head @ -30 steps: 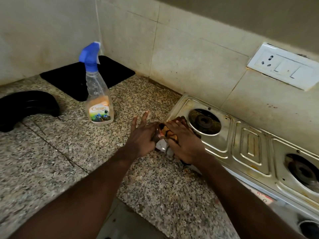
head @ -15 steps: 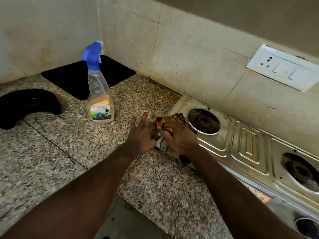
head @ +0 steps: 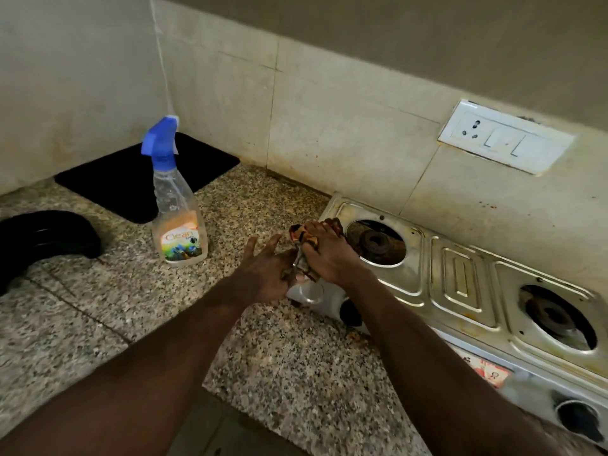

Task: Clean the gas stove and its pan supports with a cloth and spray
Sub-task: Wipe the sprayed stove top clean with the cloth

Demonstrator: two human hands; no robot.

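Observation:
A steel two-burner gas stove (head: 460,284) stands on the granite counter at the right, its burners bare. My right hand (head: 329,255) presses a crumpled brown and orange cloth (head: 302,238) onto the stove's left near corner, fingers curled over it. My left hand (head: 263,274) lies against the stove's left edge with straight fingers, touching the cloth's hanging end. A spray bottle (head: 177,218) with a blue trigger head stands upright on the counter to the left, apart from both hands.
Black curved pan supports (head: 49,238) lie at the far left of the granite counter (head: 296,373). A black mat (head: 131,179) sits in the back corner. A white socket plate (head: 503,139) is on the tiled wall. The counter's front edge runs below my arms.
My right hand has slid the cloth a little farther back along the stove's left corner. My left hand stays at the stove's edge.

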